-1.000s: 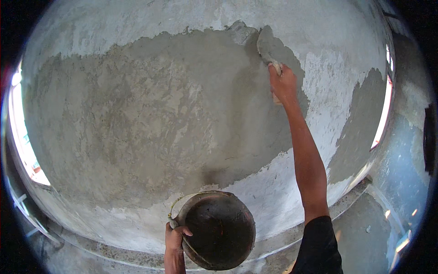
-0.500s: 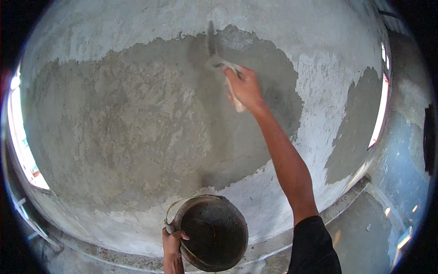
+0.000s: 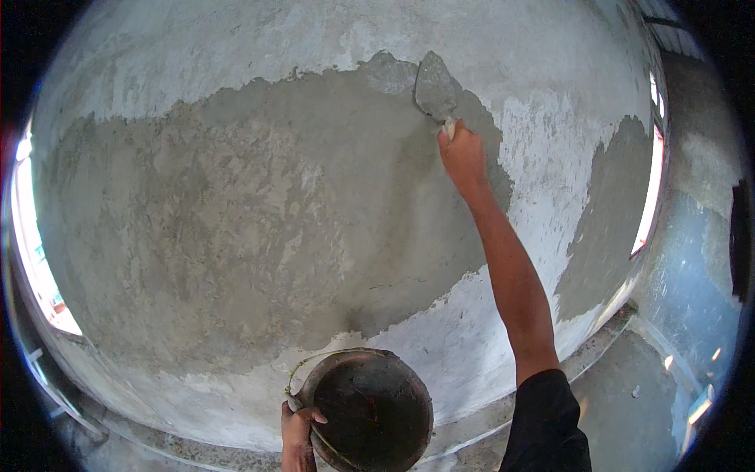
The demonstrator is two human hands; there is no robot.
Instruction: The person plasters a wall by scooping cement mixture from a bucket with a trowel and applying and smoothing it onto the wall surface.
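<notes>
Pressing evenly with the trowel (image 3: pixel 435 85) slightly tilted at one o'clock should smooth the plaster (image 3: pixel 354 173) best; the right hand (image 3: pixel 462 161) grips it, while the left hand (image 3: pixel 297 429) clasps the bucket (image 3: pixel 413 389) at six o'clock.

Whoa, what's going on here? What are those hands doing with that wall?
A person is working at a wall with both hands busy. The right hand grips a trowel, its blade up by the top edge of a big darker grey patch that looks like plaster. Down low, the left hand holds a dark round bucket by its left side, in front of the wall.
</notes>
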